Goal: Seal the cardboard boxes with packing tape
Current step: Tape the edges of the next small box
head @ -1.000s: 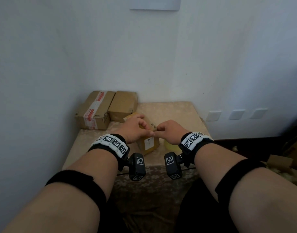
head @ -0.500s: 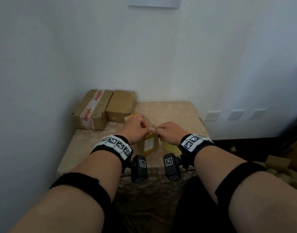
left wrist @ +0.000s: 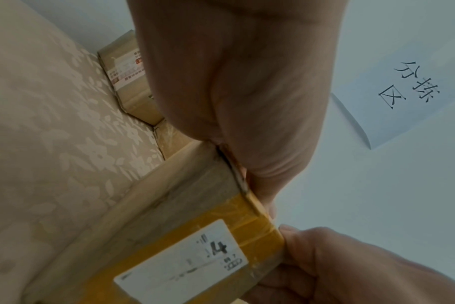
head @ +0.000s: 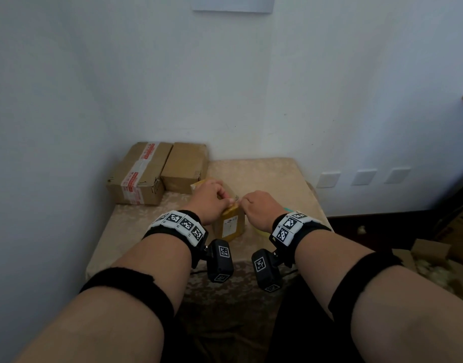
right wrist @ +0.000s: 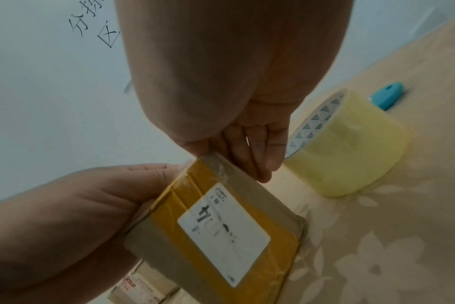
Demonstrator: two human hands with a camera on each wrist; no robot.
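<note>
A small cardboard box (head: 230, 226) wrapped in yellow tape, with a white label, stands upright on the cloth-covered table (head: 264, 174). My left hand (head: 223, 199) grips its top and left side, fingers curled over the upper edge (left wrist: 234, 164). My right hand (head: 247, 204) pinches the top right corner, where a strip of clear tape lies over the edge (right wrist: 216, 164); its fingers (right wrist: 257, 152) run down the box's right side. The roll of pale yellow packing tape (right wrist: 351, 148) lies on the table just right of the box, untouched.
Two more cardboard boxes (head: 140, 174) (head: 185, 167) sit side by side at the table's back left, against the wall. A blue cutter (right wrist: 388, 95) lies beyond the tape roll. A paper sign (left wrist: 413, 92) hangs on the wall. An open carton (head: 434, 263) stands on the floor at right.
My fingertips touched over the box top a second ago; now a small gap separates them, the right hand having shifted slightly right. The box stays in place.
</note>
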